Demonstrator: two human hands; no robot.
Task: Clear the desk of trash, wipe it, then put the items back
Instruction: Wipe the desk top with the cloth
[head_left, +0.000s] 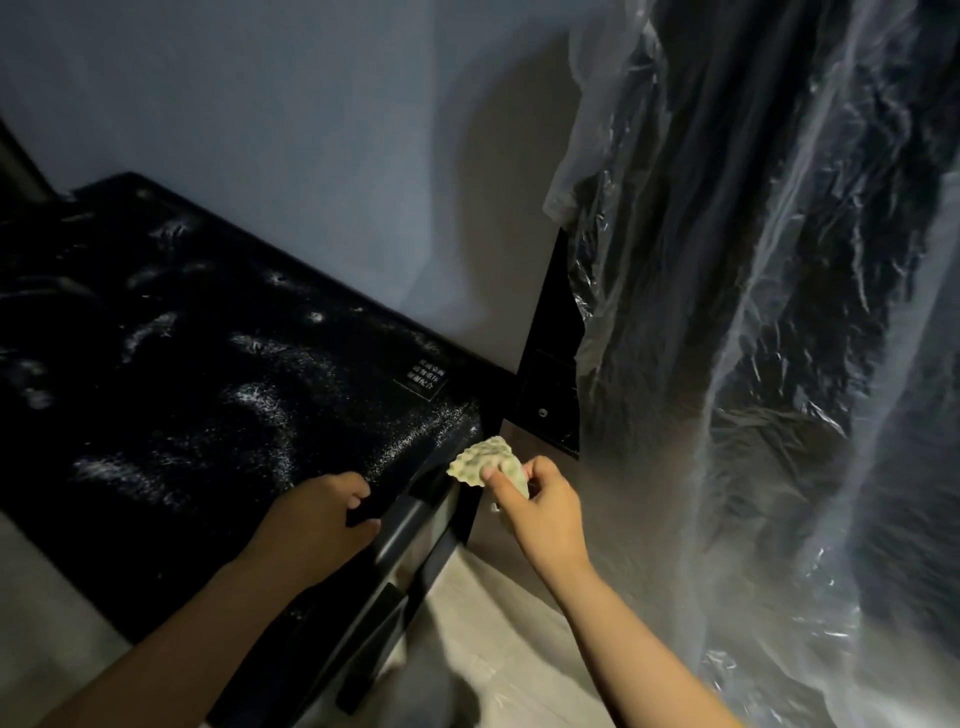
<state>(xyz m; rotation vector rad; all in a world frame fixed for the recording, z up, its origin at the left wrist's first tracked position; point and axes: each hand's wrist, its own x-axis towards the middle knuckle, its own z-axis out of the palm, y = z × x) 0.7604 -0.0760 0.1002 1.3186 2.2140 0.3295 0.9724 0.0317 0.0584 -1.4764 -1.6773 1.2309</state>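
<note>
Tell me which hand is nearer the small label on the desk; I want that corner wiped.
Right. The right hand, pinching the cloth, is off the desk's end below the label. The left hand grips the desk's front edge, farther away.

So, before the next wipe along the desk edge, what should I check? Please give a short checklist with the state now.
1. Crumpled pale wipe held in right hand: ok.
2. Left hand steadies the front edge of the glossy black desk top: ok.
3. Desk surface free of items: ok.
4. Whitish smears gone: not ok.
5. Clear plastic sheet away from the wipe: ok.
6. Wipe damp: cannot tell.
</note>
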